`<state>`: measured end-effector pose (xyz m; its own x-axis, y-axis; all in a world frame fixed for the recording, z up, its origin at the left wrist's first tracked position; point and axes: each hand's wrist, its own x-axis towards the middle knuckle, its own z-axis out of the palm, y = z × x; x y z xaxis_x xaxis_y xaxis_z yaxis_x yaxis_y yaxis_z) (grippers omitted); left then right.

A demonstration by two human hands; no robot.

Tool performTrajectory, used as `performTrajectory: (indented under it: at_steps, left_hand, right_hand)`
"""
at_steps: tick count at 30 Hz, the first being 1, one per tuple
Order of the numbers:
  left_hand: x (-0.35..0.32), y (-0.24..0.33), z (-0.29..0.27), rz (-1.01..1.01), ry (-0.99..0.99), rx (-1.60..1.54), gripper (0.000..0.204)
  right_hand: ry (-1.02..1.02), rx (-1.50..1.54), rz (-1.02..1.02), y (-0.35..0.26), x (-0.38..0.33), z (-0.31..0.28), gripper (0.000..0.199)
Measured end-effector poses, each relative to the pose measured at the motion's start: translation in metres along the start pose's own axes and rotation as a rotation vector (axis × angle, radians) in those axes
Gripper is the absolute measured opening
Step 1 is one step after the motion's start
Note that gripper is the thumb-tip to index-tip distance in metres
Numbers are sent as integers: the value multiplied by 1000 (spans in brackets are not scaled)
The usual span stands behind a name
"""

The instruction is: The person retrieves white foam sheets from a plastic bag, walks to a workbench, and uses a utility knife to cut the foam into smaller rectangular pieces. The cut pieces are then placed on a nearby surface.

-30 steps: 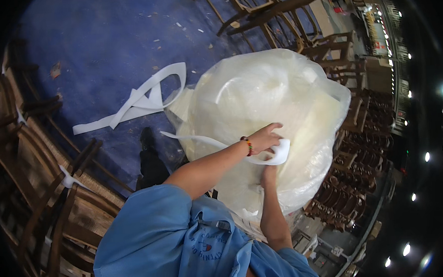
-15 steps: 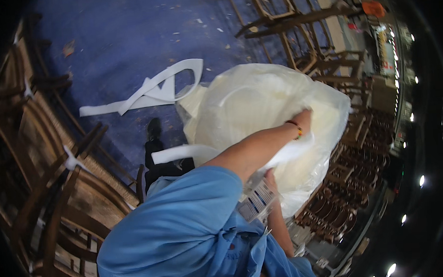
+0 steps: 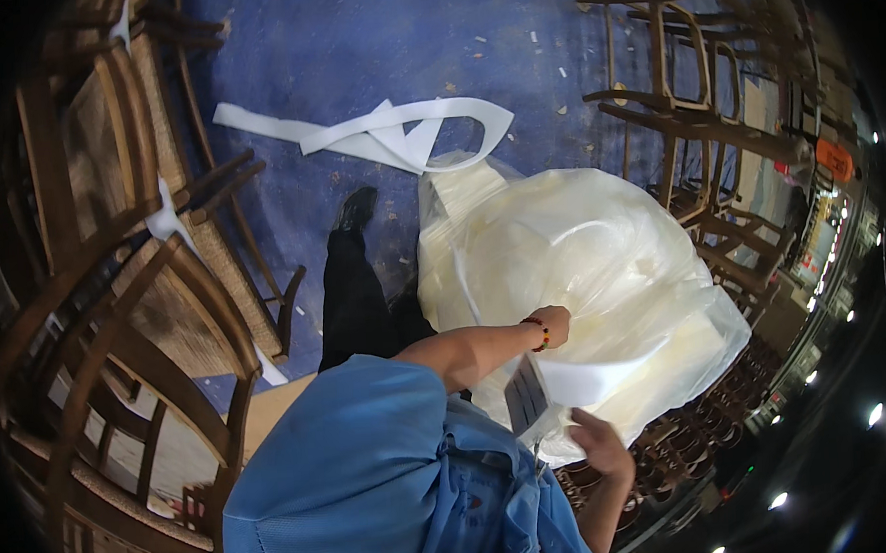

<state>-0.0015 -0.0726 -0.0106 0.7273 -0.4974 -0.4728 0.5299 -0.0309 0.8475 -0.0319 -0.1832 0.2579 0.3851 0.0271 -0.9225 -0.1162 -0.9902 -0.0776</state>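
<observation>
A large clear plastic bag (image 3: 600, 218) filled with pale cream-white sheets or pieces bulges in front of me. My left hand (image 3: 553, 326), with a beaded bracelet at the wrist, is closed in a fist against the bag's wrinkled film. What its fingers hold is hidden. Just below it, a curved white foam-like strip (image 3: 599, 376) lies along the bag's near side. My right hand (image 3: 602, 443) is beside the bag's near edge, slightly blurred, its fingers apart and nothing in them. A card badge (image 3: 527, 397) hangs from my blue shirt between the hands.
Looped white strips (image 3: 405, 133) lie on the scuffed blue floor (image 3: 351, 41) beyond the bag. Wooden chairs (image 3: 163, 291) with white wrappings crowd the left. More stacked chair frames (image 3: 685, 114) stand at the right, with an orange object (image 3: 834, 159) behind them.
My left hand has drawn back toward me over the bag. My right hand has come away from the bag's near side, fingers spreading. The whole view has turned, shifting the floor strips rightward.
</observation>
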Motion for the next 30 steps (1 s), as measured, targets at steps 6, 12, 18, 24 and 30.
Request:
performTrajectory:
  at_steps: [6,12,18,24,30]
  left_hand:
    - [-13,-13,-38,384,251,-422,33]
    - [-52,26,-74,731,55,-347,34]
    - [-32,-27,-81,554,593,-212,41]
    - [70,-129,-93,-190,1048,-173,59]
    - [116,-127,-44,75,628,-416,26]
  right_hand:
    - [822,863,67,41,135,-81,27]
    - [171,903,-29,3,259,-37,25]
    - [208,568,-154,-20,298,0,26]
    - [266,359,-230,15,308,1,26]
    - [281,212,-268,19,338,-15,27]
